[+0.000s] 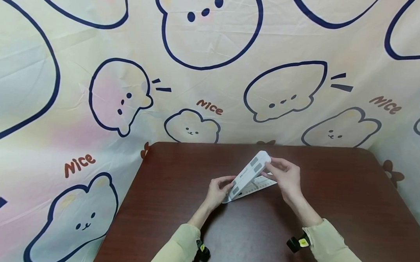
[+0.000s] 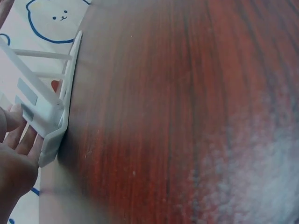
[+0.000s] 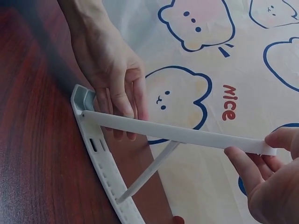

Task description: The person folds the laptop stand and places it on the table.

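A white folding laptop stand [image 1: 247, 176] with grey pads is propped open on the table, its upper panel tilted up to the right. My left hand [image 1: 217, 192] grips the low, hinged end; in the left wrist view its thumb lies by a grey pad [image 2: 27, 91] with the fingers behind. My right hand [image 1: 288, 179] pinches the raised end of the panel between thumb and fingers. From the right wrist camera, a thin support leg [image 3: 149, 171] runs between the panel [image 3: 187, 135] and the slotted base [image 3: 103, 161].
The dark brown wooden table [image 1: 149, 222] has rounded far corners. Behind and beside it hangs a pale cloth [image 1: 212, 84] printed with cartoon bears. A small black device [image 1: 298, 243] is strapped at the right wrist, and another black device [image 1: 202, 252] at the left.
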The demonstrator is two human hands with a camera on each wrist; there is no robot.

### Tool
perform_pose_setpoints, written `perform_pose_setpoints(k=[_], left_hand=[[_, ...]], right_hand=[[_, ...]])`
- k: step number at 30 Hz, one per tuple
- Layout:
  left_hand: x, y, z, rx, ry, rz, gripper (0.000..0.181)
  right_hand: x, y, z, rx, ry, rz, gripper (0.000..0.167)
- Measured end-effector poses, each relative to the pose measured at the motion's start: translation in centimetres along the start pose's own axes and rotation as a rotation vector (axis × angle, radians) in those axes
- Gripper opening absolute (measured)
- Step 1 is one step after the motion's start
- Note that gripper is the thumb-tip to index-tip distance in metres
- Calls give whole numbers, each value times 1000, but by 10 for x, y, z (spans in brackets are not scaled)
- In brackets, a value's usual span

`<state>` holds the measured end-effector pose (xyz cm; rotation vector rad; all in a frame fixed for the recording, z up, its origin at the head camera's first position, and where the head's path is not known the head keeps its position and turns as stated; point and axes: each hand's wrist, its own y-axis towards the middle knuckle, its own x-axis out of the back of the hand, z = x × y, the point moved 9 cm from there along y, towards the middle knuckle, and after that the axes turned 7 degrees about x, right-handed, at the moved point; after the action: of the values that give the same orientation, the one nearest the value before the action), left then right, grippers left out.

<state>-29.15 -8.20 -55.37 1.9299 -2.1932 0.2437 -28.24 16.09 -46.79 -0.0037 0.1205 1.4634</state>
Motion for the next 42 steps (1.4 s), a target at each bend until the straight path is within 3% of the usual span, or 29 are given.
perform_pose_setpoints(k=[4,6,8,11,15,18,22,26,31,36,42], left_hand=[[2,-3,-1,-57,34,5,25],[4,-3,4,-119,78,-15,27],[7,-5,16,-139,135,-57,28],[11,-7,41,-116,269,-142,30],[13,-14,61,-6,362,-167,36],[11,-24,54,38,346,-132,47],[9,-44,19,30,254,-101,56],[11,-55,-3,40,184,-123,56],[14,-56,-6,48,193,-167,50],[18,-51,1,54,208,-190,49],[25,-42,10,-18,235,-230,50]], right_hand=[[0,1,-1,5,24,12,43],[0,1,-2,9,15,44,46],[0,3,-1,17,-16,91,50],[1,6,2,34,-65,172,55],[2,12,6,35,-99,273,60],[1,16,8,15,-111,345,63],[0,20,10,-12,-114,406,65],[0,22,10,-22,-114,429,64],[2,22,9,-24,-108,429,62],[2,19,10,-19,-81,401,60],[1,10,11,-51,-39,343,61]])
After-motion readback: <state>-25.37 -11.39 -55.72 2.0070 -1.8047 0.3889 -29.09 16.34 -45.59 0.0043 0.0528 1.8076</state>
